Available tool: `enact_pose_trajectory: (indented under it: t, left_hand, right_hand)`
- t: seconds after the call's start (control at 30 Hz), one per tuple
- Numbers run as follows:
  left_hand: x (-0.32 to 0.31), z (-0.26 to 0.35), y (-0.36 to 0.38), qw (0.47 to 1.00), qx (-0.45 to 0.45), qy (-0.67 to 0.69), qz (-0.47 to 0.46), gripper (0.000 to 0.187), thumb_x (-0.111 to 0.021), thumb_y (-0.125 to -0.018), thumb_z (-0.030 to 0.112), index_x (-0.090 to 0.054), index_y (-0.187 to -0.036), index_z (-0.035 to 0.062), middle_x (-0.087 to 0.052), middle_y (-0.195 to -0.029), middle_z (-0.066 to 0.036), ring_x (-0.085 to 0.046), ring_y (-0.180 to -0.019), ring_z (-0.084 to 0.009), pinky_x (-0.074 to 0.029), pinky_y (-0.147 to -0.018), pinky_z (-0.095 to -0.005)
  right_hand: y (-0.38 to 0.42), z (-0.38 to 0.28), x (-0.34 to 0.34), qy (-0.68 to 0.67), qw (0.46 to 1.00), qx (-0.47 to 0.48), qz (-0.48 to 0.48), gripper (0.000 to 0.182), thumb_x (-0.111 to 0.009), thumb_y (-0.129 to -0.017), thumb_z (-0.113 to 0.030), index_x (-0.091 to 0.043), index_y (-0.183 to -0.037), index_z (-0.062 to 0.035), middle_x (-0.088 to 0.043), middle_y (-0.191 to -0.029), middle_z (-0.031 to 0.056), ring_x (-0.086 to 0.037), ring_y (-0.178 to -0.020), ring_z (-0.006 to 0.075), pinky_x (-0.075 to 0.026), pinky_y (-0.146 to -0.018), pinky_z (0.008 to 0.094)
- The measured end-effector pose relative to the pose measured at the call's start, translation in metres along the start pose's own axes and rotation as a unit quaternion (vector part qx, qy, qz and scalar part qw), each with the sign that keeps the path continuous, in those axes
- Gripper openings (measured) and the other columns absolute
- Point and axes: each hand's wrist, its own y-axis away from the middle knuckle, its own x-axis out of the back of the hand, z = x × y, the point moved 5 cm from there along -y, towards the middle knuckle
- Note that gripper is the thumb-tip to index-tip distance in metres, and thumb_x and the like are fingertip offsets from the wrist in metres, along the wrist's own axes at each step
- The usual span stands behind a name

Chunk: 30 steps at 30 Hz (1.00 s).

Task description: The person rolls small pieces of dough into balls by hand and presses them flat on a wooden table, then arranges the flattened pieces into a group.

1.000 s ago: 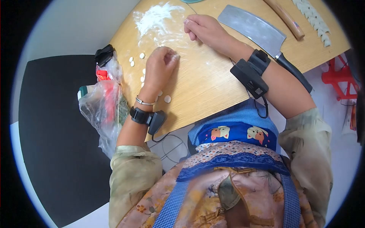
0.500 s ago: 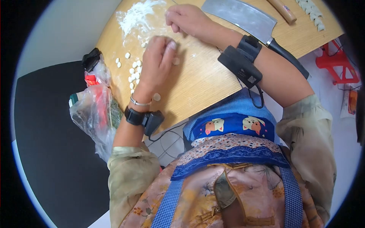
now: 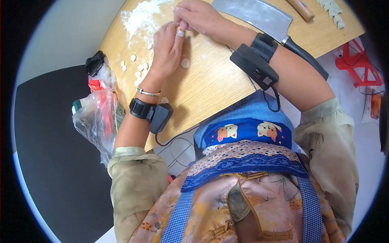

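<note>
My left hand (image 3: pixel 167 46) is above the wooden table (image 3: pixel 219 81), its fingers bent and closed, with the tips meeting those of my right hand (image 3: pixel 198 17). That hand is closed too, thumb and fingers pinched together. Whatever lies between the fingertips is too small and hidden to make out. Beside my left hand are several small white dough pieces (image 3: pixel 138 74), partly covered by it. One flat round dough piece (image 3: pixel 185 62) lies just right of the left wrist. White flour (image 3: pixel 142 18) is spread beyond my left hand.
A large cleaver (image 3: pixel 255 18) lies right of my right hand, its black handle past the table edge. Farther right are a wooden rolling pin (image 3: pixel 300 9) and a row of shaped dough pieces (image 3: pixel 333 13). Plastic bags (image 3: pixel 97 121) hang at the left edge; a red stool (image 3: pixel 356 67) stands right.
My left hand has moved up and slightly right until its fingertips meet my right hand's. The right hand has shifted slightly up and left.
</note>
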Motion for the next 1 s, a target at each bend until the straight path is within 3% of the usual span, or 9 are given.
enact_pose_trajectory:
  t: [0.17, 0.37, 0.43, 0.47, 0.6, 0.67, 0.83, 0.9, 1.0]
  left_hand:
    - [-0.008, 0.017, 0.004, 0.983, -0.033, -0.173, 0.047, 0.032, -0.052, -0.101, 0.022, -0.054, -0.125, 0.0016, -0.055, -0.129, -0.022, -0.051, -0.115, -0.0417, -0.041, -0.097, -0.0521]
    - [-0.002, 0.013, -0.001, 0.993, 0.001, -0.122, -0.011, 0.035, -0.051, -0.100, 0.024, -0.054, -0.127, 0.0027, -0.055, -0.130, -0.019, -0.052, -0.115, -0.0409, -0.041, -0.095, -0.0544]
    - [-0.009, 0.028, 0.006, 0.987, -0.001, -0.159, 0.022, 0.034, -0.050, -0.101, 0.023, -0.054, -0.128, 0.0028, -0.056, -0.127, -0.020, -0.051, -0.113, -0.0412, -0.041, -0.096, -0.0519]
    - [-0.010, 0.036, 0.008, 0.979, -0.002, -0.197, 0.056, 0.033, -0.048, -0.103, 0.022, -0.054, -0.128, 0.0029, -0.056, -0.125, -0.021, -0.050, -0.112, -0.0415, -0.040, -0.097, -0.0494]
    - [-0.004, 0.037, 0.007, 0.979, 0.030, -0.200, 0.034, 0.033, -0.049, -0.102, 0.024, -0.056, -0.126, 0.0019, -0.057, -0.124, -0.021, -0.051, -0.112, -0.0408, -0.041, -0.097, -0.0493]
    - [0.004, 0.038, 0.009, 0.996, 0.003, -0.083, 0.033, 0.028, -0.052, -0.100, 0.022, -0.058, -0.119, 0.0019, -0.058, -0.119, -0.021, -0.054, -0.108, -0.0403, -0.043, -0.094, -0.0487]
    - [0.010, 0.075, 0.040, 0.994, -0.077, -0.073, 0.019, 0.011, -0.062, -0.091, 0.008, -0.060, -0.100, 0.0022, -0.061, -0.106, -0.017, -0.059, -0.095, -0.0377, -0.049, -0.083, -0.0454]
    - [0.012, 0.065, 0.051, 0.990, -0.066, -0.128, 0.016, 0.012, -0.065, -0.088, 0.007, -0.059, -0.097, 0.0023, -0.061, -0.104, -0.017, -0.060, -0.093, -0.0365, -0.049, -0.081, -0.0445]
    - [0.033, 0.008, 0.056, 0.980, 0.035, -0.192, 0.027, 0.012, -0.067, -0.088, 0.010, -0.060, -0.094, 0.0016, -0.062, -0.096, -0.017, -0.062, -0.089, -0.0357, -0.050, -0.079, -0.0426]
  right_hand:
    - [-0.002, 0.004, -0.003, -0.029, 1.000, -0.002, -0.007, 0.031, -0.049, -0.101, -0.025, -0.065, -0.090, -0.0014, -0.063, -0.075, 0.0049, -0.059, -0.068, 0.0128, -0.049, -0.063, 0.0302]
    - [-0.006, 0.008, -0.004, -0.014, 1.000, 0.011, -0.016, 0.031, -0.049, -0.101, -0.025, -0.066, -0.090, -0.0004, -0.066, -0.076, 0.0054, -0.061, -0.068, 0.0153, -0.050, -0.064, 0.0304]
    - [-0.008, 0.005, -0.002, 0.056, 0.996, 0.071, 0.009, 0.031, -0.050, -0.100, -0.024, -0.066, -0.090, 0.0001, -0.066, -0.075, 0.0061, -0.061, -0.067, 0.0154, -0.050, -0.064, 0.0303]
    - [-0.007, 0.004, -0.002, 0.055, 0.996, 0.071, 0.009, 0.031, -0.050, -0.100, -0.024, -0.066, -0.090, 0.0001, -0.066, -0.075, 0.0061, -0.061, -0.067, 0.0154, -0.050, -0.064, 0.0303]
    - [-0.005, 0.004, -0.003, 0.014, 0.999, 0.029, -0.004, 0.030, -0.051, -0.099, -0.025, -0.066, -0.089, -0.0008, -0.064, -0.073, 0.0057, -0.060, -0.066, 0.0135, -0.049, -0.063, 0.0300]
    - [-0.008, 0.004, -0.002, -0.007, 1.000, 0.016, -0.015, 0.029, -0.051, -0.099, -0.025, -0.065, -0.089, -0.0012, -0.063, -0.072, 0.0054, -0.059, -0.065, 0.0127, -0.048, -0.062, 0.0297]
    - [0.000, 0.003, 0.000, -0.016, 0.999, -0.009, -0.029, 0.029, -0.051, -0.100, -0.026, -0.065, -0.091, -0.0021, -0.061, -0.070, 0.0036, -0.057, -0.064, 0.0103, -0.046, -0.059, 0.0280]
    - [0.001, 0.001, -0.001, -0.008, 1.000, -0.007, -0.026, 0.027, -0.051, -0.100, -0.026, -0.064, -0.089, -0.0047, -0.059, -0.069, 0.0002, -0.053, -0.063, 0.0081, -0.044, -0.058, 0.0257]
    - [0.004, -0.003, -0.001, 0.000, 1.000, -0.010, -0.026, 0.026, -0.051, -0.101, -0.026, -0.063, -0.086, -0.0072, -0.056, -0.069, -0.0033, -0.050, -0.063, 0.0057, -0.042, -0.057, 0.0232]
